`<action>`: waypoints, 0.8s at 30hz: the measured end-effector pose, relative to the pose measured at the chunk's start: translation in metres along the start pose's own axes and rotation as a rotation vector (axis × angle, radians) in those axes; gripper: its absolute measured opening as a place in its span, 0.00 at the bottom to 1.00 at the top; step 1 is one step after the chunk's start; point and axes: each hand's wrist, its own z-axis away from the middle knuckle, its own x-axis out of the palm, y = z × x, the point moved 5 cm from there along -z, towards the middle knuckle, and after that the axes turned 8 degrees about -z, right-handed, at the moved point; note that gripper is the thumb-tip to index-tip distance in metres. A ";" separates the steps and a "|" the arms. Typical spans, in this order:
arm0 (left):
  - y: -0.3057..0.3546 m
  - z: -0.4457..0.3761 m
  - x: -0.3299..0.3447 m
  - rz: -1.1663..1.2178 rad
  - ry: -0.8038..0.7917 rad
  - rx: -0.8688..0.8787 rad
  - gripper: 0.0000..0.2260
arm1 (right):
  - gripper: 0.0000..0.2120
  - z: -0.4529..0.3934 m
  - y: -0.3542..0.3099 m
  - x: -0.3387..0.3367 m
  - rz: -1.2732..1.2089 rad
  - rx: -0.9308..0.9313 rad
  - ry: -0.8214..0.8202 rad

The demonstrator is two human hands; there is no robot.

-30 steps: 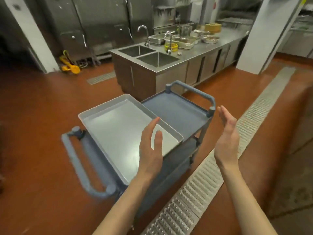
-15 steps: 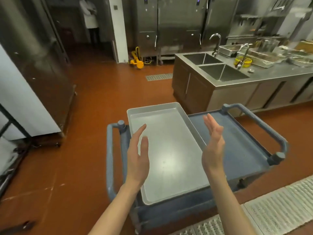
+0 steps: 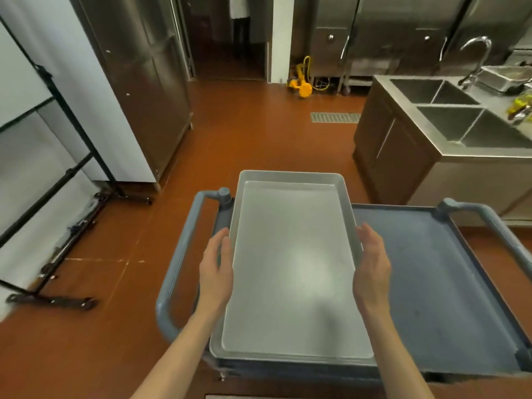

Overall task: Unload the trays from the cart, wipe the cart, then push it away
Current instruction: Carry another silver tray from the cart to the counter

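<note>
Since half a second ago both hands have dropped from hovering above the tray to its long sides, and the view has swung so the tray now runs straight away from the camera.

The left hand point(image 3: 216, 276) sits flat against the left rim of the tray point(image 3: 290, 272), fingers straight and together, so that grip is open, touching rather than wrapped. The right hand point(image 3: 371, 276) does the same on the right rim, fingers straight along the edge, also open. Can't tell if any fingertips are hooked under the lip.

The tray is a bare metal sheet pan lying on the left part of the top shelf of the blue-grey cart point(image 3: 426, 283), its far end poking out past the shelf's far edge. The cart has a tube handle at each end; the left handle point(image 3: 175, 272) is just beside the left hand.

Further off, a steel bench with a double sink point(image 3: 449, 110) is at far right, a black wheeled rack point(image 3: 72, 180) at left, and a yellow thing point(image 3: 302, 86) on the orange floor by the far wall.
</note>
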 end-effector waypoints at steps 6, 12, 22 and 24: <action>-0.048 -0.007 0.013 -0.069 0.017 -0.121 0.19 | 0.19 -0.024 0.048 -0.030 0.071 0.010 0.052; -0.085 -0.010 0.022 -0.309 0.053 -0.170 0.20 | 0.18 -0.042 0.114 -0.046 0.342 0.007 0.034; -0.111 -0.017 0.024 -0.514 0.070 -0.304 0.13 | 0.16 -0.057 0.170 -0.061 0.676 0.107 0.101; -0.113 -0.019 0.023 -0.516 0.067 -0.324 0.10 | 0.12 -0.059 0.168 -0.064 0.667 0.146 0.113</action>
